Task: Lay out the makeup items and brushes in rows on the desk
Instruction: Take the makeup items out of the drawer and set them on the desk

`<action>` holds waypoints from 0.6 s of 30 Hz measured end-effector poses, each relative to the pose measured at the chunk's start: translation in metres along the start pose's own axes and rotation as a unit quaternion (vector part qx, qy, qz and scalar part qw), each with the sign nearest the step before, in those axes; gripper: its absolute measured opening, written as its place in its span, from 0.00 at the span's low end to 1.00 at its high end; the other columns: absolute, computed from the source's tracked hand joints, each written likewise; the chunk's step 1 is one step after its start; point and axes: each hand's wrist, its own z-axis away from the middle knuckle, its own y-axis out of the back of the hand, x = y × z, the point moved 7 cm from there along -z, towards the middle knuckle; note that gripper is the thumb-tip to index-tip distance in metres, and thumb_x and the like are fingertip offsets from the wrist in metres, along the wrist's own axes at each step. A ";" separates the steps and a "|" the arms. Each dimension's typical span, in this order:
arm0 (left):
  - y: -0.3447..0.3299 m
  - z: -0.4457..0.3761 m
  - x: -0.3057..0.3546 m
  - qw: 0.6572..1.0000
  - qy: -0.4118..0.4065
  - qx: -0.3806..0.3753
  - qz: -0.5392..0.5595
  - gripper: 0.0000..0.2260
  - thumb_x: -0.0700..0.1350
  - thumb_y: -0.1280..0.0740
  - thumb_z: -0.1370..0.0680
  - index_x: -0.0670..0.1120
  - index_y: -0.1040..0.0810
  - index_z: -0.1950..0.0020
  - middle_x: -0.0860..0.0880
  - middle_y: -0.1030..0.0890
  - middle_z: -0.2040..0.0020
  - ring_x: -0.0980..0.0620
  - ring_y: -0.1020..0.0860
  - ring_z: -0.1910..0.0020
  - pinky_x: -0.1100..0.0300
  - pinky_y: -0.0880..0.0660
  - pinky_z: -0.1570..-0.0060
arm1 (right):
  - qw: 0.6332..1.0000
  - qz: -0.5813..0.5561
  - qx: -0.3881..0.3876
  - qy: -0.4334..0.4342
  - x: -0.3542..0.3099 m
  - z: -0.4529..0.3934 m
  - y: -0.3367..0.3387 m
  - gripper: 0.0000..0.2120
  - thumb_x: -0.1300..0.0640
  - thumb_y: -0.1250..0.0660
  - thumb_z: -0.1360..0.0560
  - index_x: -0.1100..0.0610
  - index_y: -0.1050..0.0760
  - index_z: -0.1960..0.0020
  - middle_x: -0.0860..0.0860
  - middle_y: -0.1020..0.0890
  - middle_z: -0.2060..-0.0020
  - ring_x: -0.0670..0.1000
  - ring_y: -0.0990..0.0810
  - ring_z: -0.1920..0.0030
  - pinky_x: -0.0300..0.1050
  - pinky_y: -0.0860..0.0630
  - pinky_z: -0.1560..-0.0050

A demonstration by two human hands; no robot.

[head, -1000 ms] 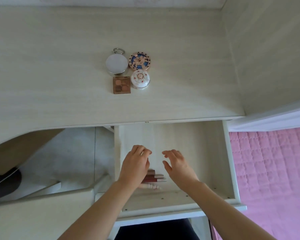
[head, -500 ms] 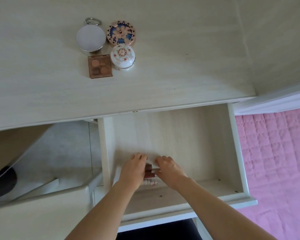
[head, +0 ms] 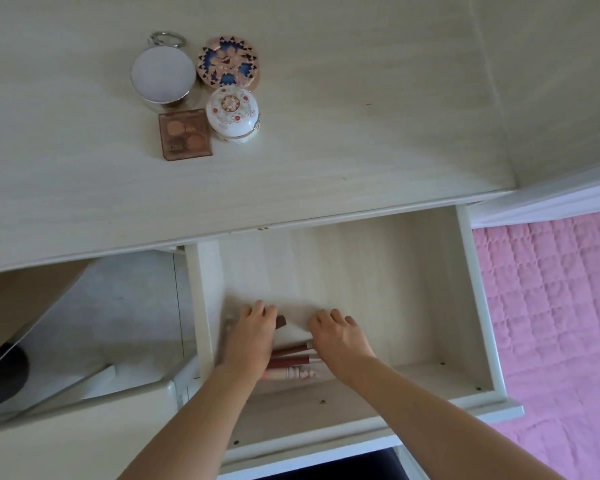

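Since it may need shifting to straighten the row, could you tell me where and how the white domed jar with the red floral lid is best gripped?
Grip the white domed jar with the red floral lid across its round lower wall, coming straight down from above, fingers at its right and near sides. The pink-and-blue patterned compact and square brown eyeshadow palette crowd its far and left sides, and the domed lid would probably slip.

Lip tubes [head: 293,362] partly hidden under both hands (ends covered, count unclear). Left hand [head: 248,341] blurred; grip can't be told. Forearms cut off at btm edge.
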 end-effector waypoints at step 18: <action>0.004 0.014 -0.001 0.982 0.058 0.087 0.155 0.11 0.39 0.35 0.24 0.43 0.29 0.43 0.48 0.25 0.48 0.49 0.26 0.48 0.62 0.32 0.55 | 0.990 -0.131 -0.052 0.025 -0.019 -0.006 0.003 0.17 0.64 0.38 0.26 0.61 0.36 0.39 0.58 0.29 0.45 0.60 0.23 0.49 0.51 0.24 0.54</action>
